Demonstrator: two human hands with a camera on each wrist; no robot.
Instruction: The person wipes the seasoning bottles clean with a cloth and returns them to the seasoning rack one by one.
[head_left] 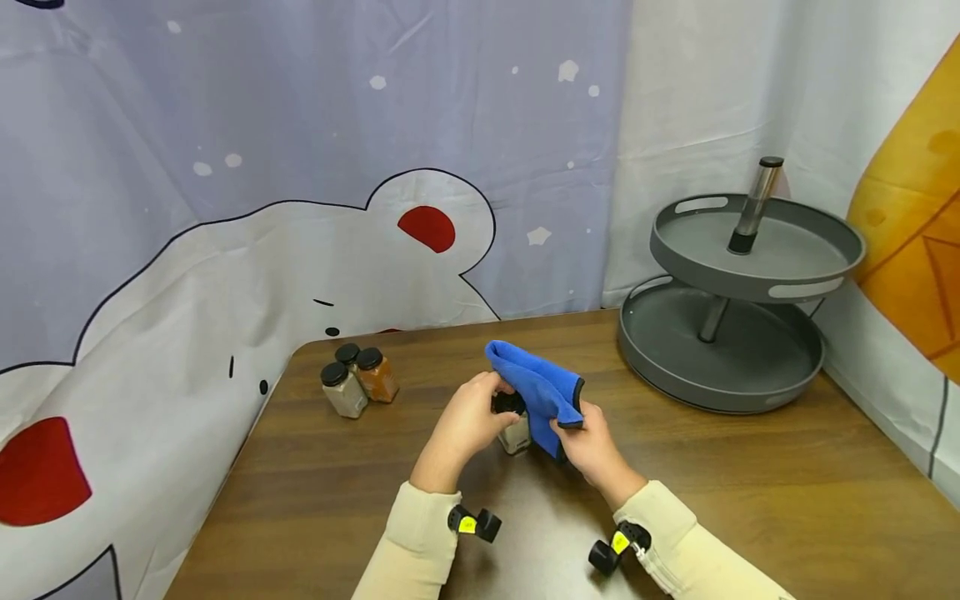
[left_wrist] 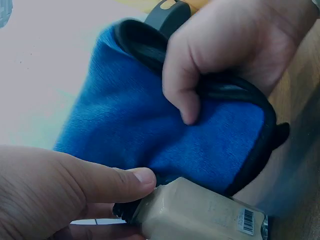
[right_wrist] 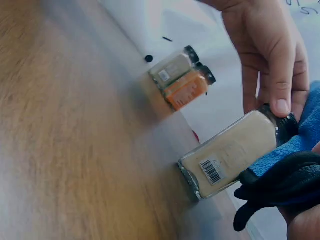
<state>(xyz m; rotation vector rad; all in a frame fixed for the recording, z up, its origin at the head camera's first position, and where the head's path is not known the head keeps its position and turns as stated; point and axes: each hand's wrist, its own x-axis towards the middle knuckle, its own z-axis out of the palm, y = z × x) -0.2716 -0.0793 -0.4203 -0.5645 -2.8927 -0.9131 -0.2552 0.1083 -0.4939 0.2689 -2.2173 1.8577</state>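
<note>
My left hand [head_left: 468, 421] grips a spice jar [right_wrist: 232, 155] by its black lid, thumb on one side. The jar is square glass with pale powder inside and a barcode label near its base. My right hand [head_left: 588, 442] pinches a folded blue cloth [head_left: 536, 383] with black edging. In the left wrist view the cloth [left_wrist: 145, 120] lies against the jar's side, and the right thumb presses on it. The cloth hides part of the jar in the head view.
Three more jars stand together at the back left of the wooden table [head_left: 322, 500]: one with orange powder [head_left: 378, 382], one pale jar [head_left: 347, 396], and another behind [head_left: 347, 354]. A grey two-tier round tray [head_left: 720, 396] stands at the back right. A patterned curtain [head_left: 300, 125] hangs behind.
</note>
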